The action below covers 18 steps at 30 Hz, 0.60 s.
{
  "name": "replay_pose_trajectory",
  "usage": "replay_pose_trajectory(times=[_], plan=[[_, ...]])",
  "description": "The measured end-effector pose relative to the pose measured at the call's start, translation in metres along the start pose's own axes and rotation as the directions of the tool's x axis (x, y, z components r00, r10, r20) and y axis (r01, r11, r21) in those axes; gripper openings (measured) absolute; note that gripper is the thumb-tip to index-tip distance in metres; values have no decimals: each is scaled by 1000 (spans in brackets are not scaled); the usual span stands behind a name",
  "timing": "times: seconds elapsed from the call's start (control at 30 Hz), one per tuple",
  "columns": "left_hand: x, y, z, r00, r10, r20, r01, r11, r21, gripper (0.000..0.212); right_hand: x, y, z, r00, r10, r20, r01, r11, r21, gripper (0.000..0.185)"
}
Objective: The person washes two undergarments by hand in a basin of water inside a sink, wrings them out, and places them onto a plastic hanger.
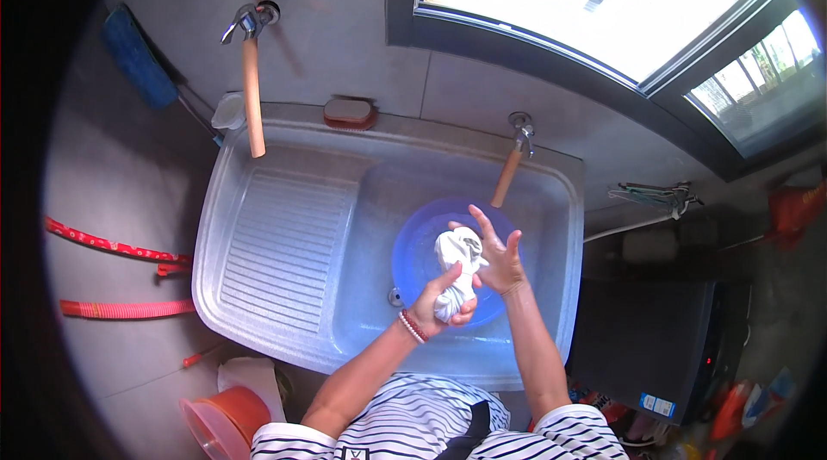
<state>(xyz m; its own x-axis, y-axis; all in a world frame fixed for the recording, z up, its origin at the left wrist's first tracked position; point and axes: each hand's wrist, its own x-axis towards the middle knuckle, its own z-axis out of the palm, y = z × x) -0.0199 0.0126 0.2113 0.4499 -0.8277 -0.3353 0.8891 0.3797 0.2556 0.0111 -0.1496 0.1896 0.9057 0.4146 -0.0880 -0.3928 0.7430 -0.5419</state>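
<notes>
My left hand [444, 302] is closed around the lower part of a bunched white cloth [460, 247], with the thumb lying over it. Beside the cloth's right side, my right hand [501, 260] has its thumb and index finger spread apart; some of its fingers pass behind the cloth, so whether they grip it is hidden. Both hands are above a round blue plastic basin [413, 247], which stands in the right-hand well of a grey laundry sink [368, 201].
A ribbed washboard [284, 253] forms the sink's left part. Two wall taps [249, 20] [522, 130] carry tan hose pieces. A scrubbing brush [349, 114] rests on the back rim. A dark appliance [639, 344] stands to the right, an orange bucket [236, 418] at lower left.
</notes>
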Motion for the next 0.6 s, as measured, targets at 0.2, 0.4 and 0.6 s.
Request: replay_pose_trajectory(times=[0.2, 0.4, 0.6], plan=[[-5, -19, 34, 858, 56, 511, 310, 737, -601, 59, 19, 33, 35, 926, -249, 283, 116, 903, 415, 96], [-14, -4, 67, 768, 233, 596, 272, 725, -633, 58, 21, 14, 61, 714, -477, 513, 385, 879, 281, 62], [-26, -1, 74, 650, 28, 759, 301, 908, -291, 42, -4, -33, 119, 882, -278, 381, 338, 936, -100, 34]])
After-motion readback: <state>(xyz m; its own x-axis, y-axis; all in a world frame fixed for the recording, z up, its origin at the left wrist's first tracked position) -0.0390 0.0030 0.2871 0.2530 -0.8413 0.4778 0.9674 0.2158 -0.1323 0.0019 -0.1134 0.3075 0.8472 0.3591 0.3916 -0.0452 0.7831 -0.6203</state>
